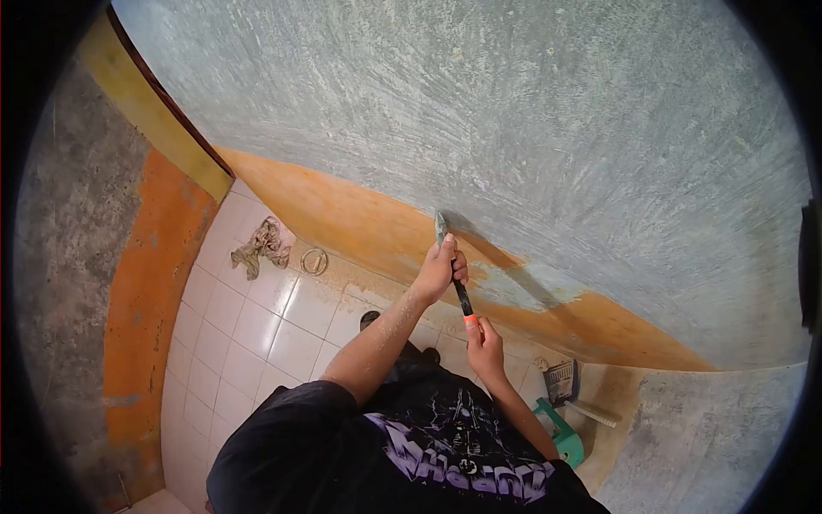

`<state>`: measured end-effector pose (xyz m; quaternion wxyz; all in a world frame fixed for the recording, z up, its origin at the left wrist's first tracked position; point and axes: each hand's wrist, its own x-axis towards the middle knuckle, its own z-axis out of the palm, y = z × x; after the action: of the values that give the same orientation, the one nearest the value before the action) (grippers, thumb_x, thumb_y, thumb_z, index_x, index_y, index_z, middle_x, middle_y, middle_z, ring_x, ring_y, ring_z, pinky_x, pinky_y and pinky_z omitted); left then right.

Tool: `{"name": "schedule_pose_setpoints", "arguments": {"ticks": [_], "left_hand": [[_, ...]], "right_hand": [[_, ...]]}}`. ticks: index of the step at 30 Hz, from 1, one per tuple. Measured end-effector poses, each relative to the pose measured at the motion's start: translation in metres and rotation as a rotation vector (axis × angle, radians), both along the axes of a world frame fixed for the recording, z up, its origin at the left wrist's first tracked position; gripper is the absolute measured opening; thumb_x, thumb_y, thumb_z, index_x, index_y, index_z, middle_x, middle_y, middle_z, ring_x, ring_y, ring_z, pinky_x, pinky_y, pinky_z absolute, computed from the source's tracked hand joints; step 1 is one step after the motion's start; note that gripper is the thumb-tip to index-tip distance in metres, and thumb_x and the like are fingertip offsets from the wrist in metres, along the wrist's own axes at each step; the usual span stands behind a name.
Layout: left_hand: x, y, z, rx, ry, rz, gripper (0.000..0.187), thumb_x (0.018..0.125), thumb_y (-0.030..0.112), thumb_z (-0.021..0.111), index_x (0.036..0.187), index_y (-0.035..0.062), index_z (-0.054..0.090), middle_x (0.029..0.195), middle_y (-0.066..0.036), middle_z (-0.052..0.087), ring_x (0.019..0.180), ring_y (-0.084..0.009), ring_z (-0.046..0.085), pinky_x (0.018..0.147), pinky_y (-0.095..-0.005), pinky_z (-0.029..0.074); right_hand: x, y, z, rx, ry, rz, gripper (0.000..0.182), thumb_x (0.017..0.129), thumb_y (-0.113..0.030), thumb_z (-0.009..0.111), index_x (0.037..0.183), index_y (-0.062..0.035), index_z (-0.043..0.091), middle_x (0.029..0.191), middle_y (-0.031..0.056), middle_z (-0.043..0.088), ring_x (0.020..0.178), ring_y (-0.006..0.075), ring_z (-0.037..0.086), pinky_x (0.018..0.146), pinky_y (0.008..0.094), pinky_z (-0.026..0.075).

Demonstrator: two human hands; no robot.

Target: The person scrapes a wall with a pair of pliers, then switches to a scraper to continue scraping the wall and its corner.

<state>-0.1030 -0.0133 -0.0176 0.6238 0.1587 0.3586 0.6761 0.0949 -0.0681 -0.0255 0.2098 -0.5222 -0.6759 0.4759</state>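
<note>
Black shirt with purple print nearest to the camera, both bare arms reaching out from it toward the wall. Left hand higher up, closed tight around the upper part of a scraper, fingers wrapped fully, no gap visible. Right hand lower, closed around the orange end of the same handle, thumb side up. Scraper held nearly upright, slightly tilted, its metal blade pressed against the wall just where the grey surface meets the orange band. Pale scraped patch on the wall just right of the blade. Dust on the left forearm.

Below, white floor tiles. Crumpled rag lying on the tiles near the foot of the wall, small ring just beside it. Green stool at the right near the right elbow, brush just above it, details too small to tell.
</note>
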Motion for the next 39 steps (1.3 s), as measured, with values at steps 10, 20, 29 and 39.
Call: {"name": "schedule_pose_setpoints", "arguments": {"ticks": [10,20,29,39], "left_hand": [[-0.024,-0.005,-0.002,-0.008,0.017,0.028,0.038,0.103,0.049,0.039,0.086,0.0155,0.033,0.065,0.0,0.033,0.055,-0.0134,0.038,0.057,-0.0333,0.042],[-0.031,-0.006,-0.002,-0.003,0.004,0.059,0.037,0.103,0.049,0.04,0.087,0.0153,0.034,0.065,-0.001,0.034,0.055,-0.0136,0.039,0.057,-0.0336,0.042],[-0.039,-0.005,-0.011,0.001,0.032,0.121,0.036,0.102,0.049,0.04,0.09,0.0155,0.038,0.065,0.0,0.035,0.054,-0.0131,0.038,0.056,-0.0322,0.041],[-0.065,-0.004,-0.011,0.0,-0.036,0.281,0.037,0.103,0.05,0.039,0.087,0.0158,0.035,0.063,0.001,0.031,0.053,-0.0121,0.036,0.054,-0.0308,0.039]], "right_hand": [[-0.023,-0.002,-0.005,0.012,0.012,0.02,0.036,0.099,-0.037,0.056,0.095,-0.0018,0.061,0.06,0.0035,0.048,0.054,0.0136,0.044,0.052,0.0318,0.036],[-0.028,0.003,-0.007,-0.008,0.008,0.038,0.037,0.098,-0.038,0.056,0.098,-0.002,0.062,0.061,0.0038,0.049,0.056,0.0132,0.045,0.054,0.0316,0.037],[-0.037,0.005,-0.007,-0.036,-0.027,0.071,0.037,0.097,-0.041,0.055,0.102,-0.0052,0.061,0.063,0.0094,0.054,0.057,0.0201,0.051,0.056,0.0359,0.04],[-0.062,0.023,0.009,0.014,-0.022,0.171,0.041,0.097,-0.043,0.054,0.093,-0.0026,0.059,0.062,0.0094,0.051,0.057,0.0222,0.051,0.056,0.0364,0.04]]}}
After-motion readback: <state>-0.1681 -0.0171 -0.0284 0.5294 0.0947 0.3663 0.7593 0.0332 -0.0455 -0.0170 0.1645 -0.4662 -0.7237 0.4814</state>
